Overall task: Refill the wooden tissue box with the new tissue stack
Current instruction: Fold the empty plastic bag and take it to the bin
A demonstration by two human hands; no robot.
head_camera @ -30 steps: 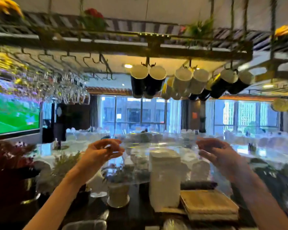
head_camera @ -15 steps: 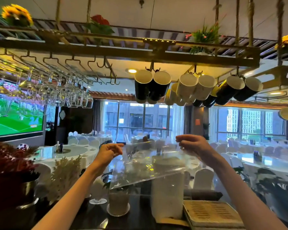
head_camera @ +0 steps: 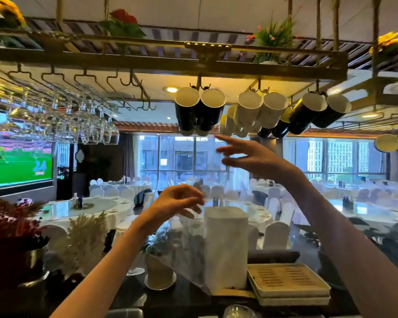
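Note:
The new tissue stack [head_camera: 225,249], white and tall, stands upright on the dark counter. A clear plastic wrapper [head_camera: 184,251] hangs down in front of its left side, pinched at the top by my left hand [head_camera: 175,205]. My right hand [head_camera: 251,157] is raised above and to the right of the stack, fingers spread, holding nothing. The wooden tissue box [head_camera: 287,283] lies flat on the counter, touching the stack's right side at its base.
Mugs [head_camera: 216,111] and wine glasses [head_camera: 83,127] hang from an overhead rack just above my right hand. A small potted plant [head_camera: 159,274] stands left of the stack, and a metal bucket of red flowers [head_camera: 21,255] at far left. A glass [head_camera: 238,313] sits near the bottom edge.
My right hand has let go of the wrapper and risen toward the mugs. The left hand keeps the wrapper, which now hangs loose beside the stack.

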